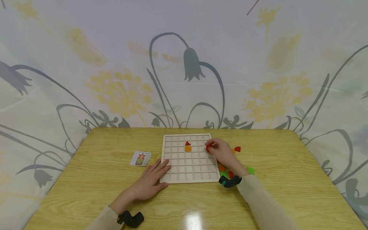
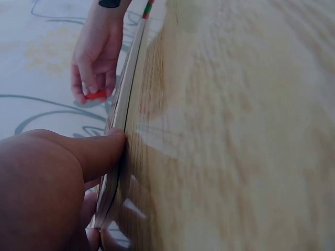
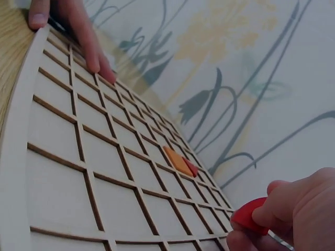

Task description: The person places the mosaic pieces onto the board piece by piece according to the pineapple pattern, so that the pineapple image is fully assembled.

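Note:
A wooden grid board (image 1: 198, 174) lies on the table. One orange square (image 1: 188, 148) fills a cell in its upper middle, with a red triangle (image 1: 187, 143) directly above it. My left hand (image 1: 148, 185) rests on the board's left edge, fingers spread over the near-left cells and thumb at the front corner. Over the board's right edge, my right hand (image 1: 222, 153) pinches a red piece (image 3: 250, 215) with a curved edge between thumb and fingers. In the left wrist view, that red piece (image 2: 96, 95) shows at the right hand's fingertips.
Left of the board lies a small picture card (image 1: 140, 158) showing a coloured figure on a grid. Loose pieces in red, orange and green lie right of the board, partly under the right forearm, including a green piece (image 1: 250, 170) and a red piece (image 1: 237, 149).

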The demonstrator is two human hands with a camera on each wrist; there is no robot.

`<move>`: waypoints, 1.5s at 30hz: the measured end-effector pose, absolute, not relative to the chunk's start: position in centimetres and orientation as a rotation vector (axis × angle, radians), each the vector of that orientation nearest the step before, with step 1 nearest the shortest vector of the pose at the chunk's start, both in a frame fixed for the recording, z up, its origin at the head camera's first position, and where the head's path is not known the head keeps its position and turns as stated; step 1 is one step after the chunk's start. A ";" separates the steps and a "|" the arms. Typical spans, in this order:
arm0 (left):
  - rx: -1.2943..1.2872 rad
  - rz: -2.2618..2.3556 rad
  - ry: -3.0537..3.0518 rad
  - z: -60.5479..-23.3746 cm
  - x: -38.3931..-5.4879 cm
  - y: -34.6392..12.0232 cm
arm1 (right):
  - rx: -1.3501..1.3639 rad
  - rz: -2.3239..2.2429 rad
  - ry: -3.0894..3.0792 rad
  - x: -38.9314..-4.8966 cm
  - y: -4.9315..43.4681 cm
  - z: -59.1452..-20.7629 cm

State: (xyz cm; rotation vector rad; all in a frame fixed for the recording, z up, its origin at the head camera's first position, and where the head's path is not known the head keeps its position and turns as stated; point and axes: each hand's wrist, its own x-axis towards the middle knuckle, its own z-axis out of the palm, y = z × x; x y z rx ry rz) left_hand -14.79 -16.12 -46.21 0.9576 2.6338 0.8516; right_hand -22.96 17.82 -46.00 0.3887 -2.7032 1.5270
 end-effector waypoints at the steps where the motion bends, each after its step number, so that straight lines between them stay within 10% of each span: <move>1: 0.956 0.852 2.634 -46.2 -14.8 -16.1 | 0.361 1.585 -2.679 -23.0 17.6 -46.0; 45: 0.945 0.855 2.633 -46.1 -14.6 -16.0 | 0.455 1.375 -2.704 -24.2 13.9 -47.5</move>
